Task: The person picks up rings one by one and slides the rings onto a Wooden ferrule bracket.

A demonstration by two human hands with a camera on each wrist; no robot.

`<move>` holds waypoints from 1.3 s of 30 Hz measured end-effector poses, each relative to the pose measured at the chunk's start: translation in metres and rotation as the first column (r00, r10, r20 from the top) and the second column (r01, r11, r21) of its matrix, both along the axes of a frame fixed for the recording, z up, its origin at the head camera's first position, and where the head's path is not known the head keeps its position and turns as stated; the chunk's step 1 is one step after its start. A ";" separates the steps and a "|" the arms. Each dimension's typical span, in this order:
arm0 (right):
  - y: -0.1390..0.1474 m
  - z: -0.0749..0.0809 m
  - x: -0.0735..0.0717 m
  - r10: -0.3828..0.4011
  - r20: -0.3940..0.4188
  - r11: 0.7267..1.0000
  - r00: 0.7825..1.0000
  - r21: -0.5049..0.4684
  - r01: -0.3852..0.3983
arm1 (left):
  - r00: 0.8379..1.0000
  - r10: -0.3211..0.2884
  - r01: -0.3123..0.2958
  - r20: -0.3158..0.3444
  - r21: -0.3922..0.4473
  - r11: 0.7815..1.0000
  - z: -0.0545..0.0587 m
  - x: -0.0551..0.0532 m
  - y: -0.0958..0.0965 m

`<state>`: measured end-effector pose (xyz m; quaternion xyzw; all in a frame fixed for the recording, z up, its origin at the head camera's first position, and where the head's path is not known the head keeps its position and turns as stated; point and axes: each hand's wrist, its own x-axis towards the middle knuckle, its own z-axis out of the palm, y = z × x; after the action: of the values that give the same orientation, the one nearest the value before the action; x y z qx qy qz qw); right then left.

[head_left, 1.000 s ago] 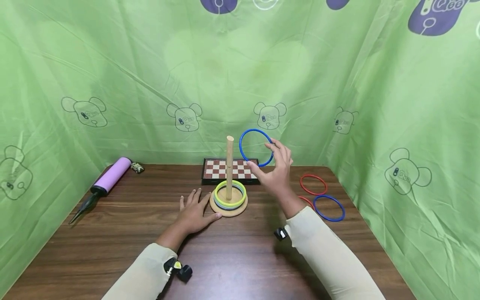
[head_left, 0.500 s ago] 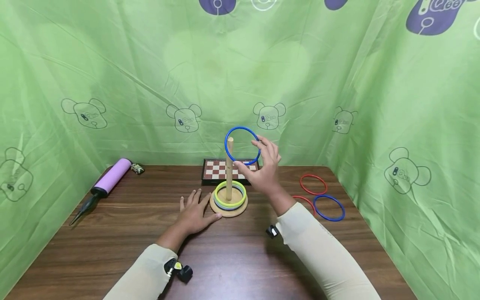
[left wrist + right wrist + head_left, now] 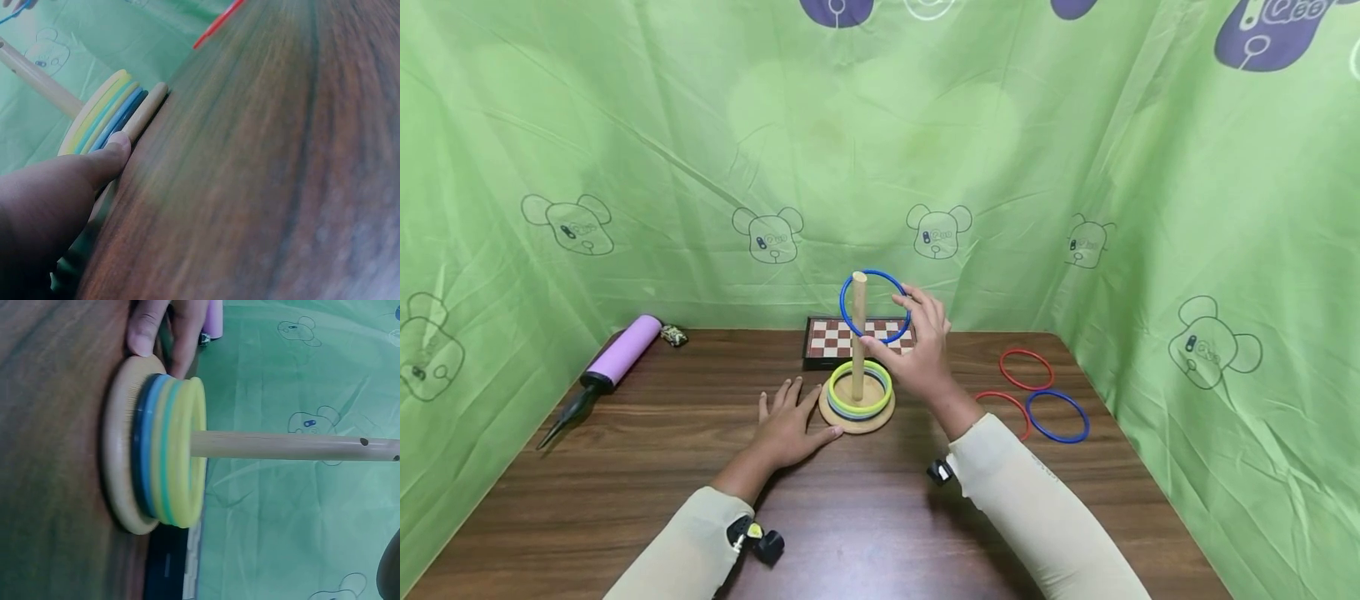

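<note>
A blue ring is pinched between the thumb and fingers of my right hand, raised near the top of a wooden post. The post's top overlaps the ring's outline; I cannot tell whether the ring encircles it. Around the foot of the post lies a stack of yellow, green and blue rings on a round wooden base. My left hand rests on the table with its fingers spread. In the left wrist view its thumb touches the base's edge.
Two red rings and another blue ring lie on the table at the right. A checkered board is behind the post. A purple hand pump lies at the left beside a small patterned object. Green curtains enclose the table.
My right hand has carried the blue ring leftward to the post, then slightly lower. The left hand has stayed in place at the base.
</note>
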<state>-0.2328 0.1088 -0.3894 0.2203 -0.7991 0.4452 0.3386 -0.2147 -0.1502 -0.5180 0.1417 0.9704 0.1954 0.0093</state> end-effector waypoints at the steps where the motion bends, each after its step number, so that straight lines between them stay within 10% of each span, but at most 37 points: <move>1: 0.000 -0.002 0.001 0.000 0.018 1.000 1.000 0.001 0.000 | 1.000 0.000 0.000 -0.002 0.002 1.000 0.000 0.000 0.000; 24: -0.001 -0.064 0.013 0.007 0.340 1.000 0.941 0.010 -0.011 | 1.000 0.002 -0.002 0.001 0.008 1.000 0.002 0.000 0.000; 39: -0.001 -0.086 0.015 -0.006 0.414 1.000 0.910 0.023 -0.004 | 1.000 -0.002 0.002 0.004 0.017 1.000 -0.001 0.000 0.000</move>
<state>-0.2180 0.1081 -0.4750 0.1244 -0.8579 0.4724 0.1591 -0.2145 -0.1503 -0.5187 0.1425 0.9685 0.2041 0.0102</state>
